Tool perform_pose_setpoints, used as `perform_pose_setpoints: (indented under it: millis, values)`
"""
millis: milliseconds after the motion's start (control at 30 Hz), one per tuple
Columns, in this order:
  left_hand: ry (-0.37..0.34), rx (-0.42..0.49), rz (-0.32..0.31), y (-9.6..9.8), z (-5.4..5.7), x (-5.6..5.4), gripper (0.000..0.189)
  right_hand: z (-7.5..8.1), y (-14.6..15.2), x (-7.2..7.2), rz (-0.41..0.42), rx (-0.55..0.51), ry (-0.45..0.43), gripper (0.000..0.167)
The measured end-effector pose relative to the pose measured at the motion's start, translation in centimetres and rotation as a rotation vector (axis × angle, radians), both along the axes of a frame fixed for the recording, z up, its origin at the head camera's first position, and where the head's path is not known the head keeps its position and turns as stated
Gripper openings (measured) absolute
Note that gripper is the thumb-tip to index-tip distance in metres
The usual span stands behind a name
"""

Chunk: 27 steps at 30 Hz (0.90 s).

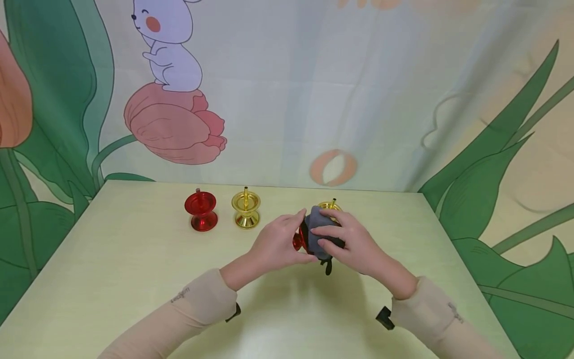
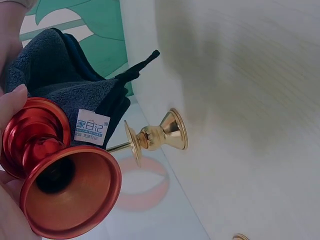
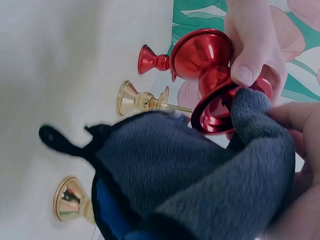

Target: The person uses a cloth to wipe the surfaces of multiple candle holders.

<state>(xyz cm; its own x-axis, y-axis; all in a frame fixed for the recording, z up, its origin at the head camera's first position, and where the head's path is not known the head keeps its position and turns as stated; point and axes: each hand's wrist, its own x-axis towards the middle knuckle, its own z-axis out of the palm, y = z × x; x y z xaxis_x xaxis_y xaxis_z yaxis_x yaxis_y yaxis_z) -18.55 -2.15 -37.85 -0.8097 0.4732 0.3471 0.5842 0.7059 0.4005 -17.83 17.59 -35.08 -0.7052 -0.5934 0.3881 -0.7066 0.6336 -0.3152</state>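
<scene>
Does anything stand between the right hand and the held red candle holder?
Yes: the gray cloth, which the right hand holds up to the dish of the red candle holder. Nothing visible separates the left hand from it.

"家日记®" on the white label point(image 2: 92, 128) of the grey cloth point(image 2: 50, 67)

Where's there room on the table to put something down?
The table is bare from its left edge to the standing red candle holder, and from the right hand to the right edge. The middle is crowded: the left hand holds a second red candle holder against the right hand's gray cloth, with a gold candle holder behind.
</scene>
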Motion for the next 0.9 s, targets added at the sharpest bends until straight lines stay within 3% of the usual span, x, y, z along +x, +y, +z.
perform_pose_setpoints:
  millis: [167,333,500,600,800,900]
  values:
    - [-0.018,0.015,-0.004,-0.3,-0.1,-0.1,0.095,0.1,0.3,-0.1,0.051,0.093,0.016,0.033]
    - [-0.032,0.017,-0.007,-0.3,-0.1,0.0,0.095,-0.2,0.1,-0.3,0.068,0.139,0.146,0.033]
    - [-0.006,-0.02,-0.005,-0.2,0.0,0.2,0.096,-0.5,-0.4,-0.3,0.026,0.131,0.224,0.028]
    - [0.093,-0.06,-0.011,-0.2,-0.1,0.3,0.094,-0.5,-0.6,-0.2,-0.013,0.14,0.205,0.027]
    - [0.494,-0.149,-0.046,-0.2,-0.8,0.4,0.09,-0.5,-0.9,-0.1,-0.072,0.148,0.071,0.029]
    - [0.597,-0.144,-0.062,-0.2,-1.1,0.5,0.09,-0.5,-0.9,-0.1,-0.073,0.143,0.028,0.028]
